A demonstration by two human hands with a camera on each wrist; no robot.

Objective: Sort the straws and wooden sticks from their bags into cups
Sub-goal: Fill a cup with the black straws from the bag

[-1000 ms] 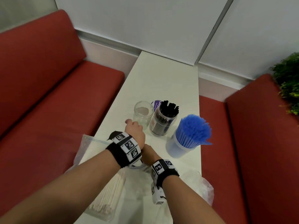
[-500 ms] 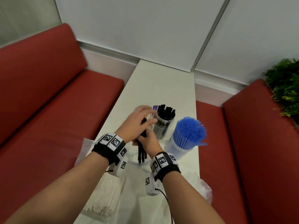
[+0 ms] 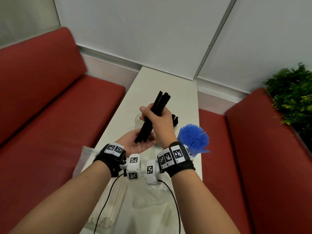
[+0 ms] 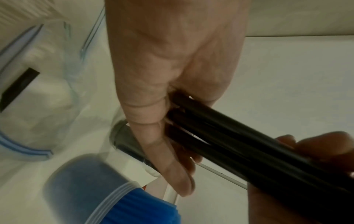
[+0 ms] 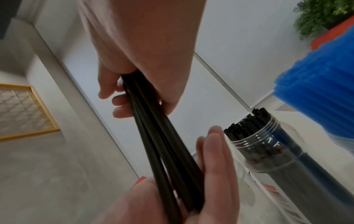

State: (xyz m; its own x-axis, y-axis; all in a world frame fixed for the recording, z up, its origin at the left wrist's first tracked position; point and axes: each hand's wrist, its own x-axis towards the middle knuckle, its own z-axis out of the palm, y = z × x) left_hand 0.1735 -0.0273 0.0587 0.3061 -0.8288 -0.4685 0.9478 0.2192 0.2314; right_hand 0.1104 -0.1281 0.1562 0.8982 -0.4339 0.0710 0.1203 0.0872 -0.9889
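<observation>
My right hand [image 3: 156,119] grips a bundle of black straws [image 3: 154,117] around its middle, held tilted above the table. The bundle's lower ends stand against the flat palm of my left hand [image 3: 136,142], whose fingers lie straight. In the right wrist view the black straws [image 5: 162,136] run down onto the left hand [image 5: 214,159]. Behind the hands a clear jar of black straws [image 5: 268,148] is mostly hidden in the head view. A cup of blue straws [image 3: 193,139] stands to the right. A bag of wooden sticks [image 3: 111,206] lies at the table's near left.
An empty clear cup [image 3: 137,119] peeks out behind my right hand. Crumpled clear bags [image 3: 152,205] cover the near end of the white table [image 3: 168,85]. Red benches [image 3: 50,115] flank it, and a green plant [image 3: 293,92] stands at the right.
Both hands rose from the table. The right hand lifted the black straws upright, and the left hand turned palm up beneath their lower ends.
</observation>
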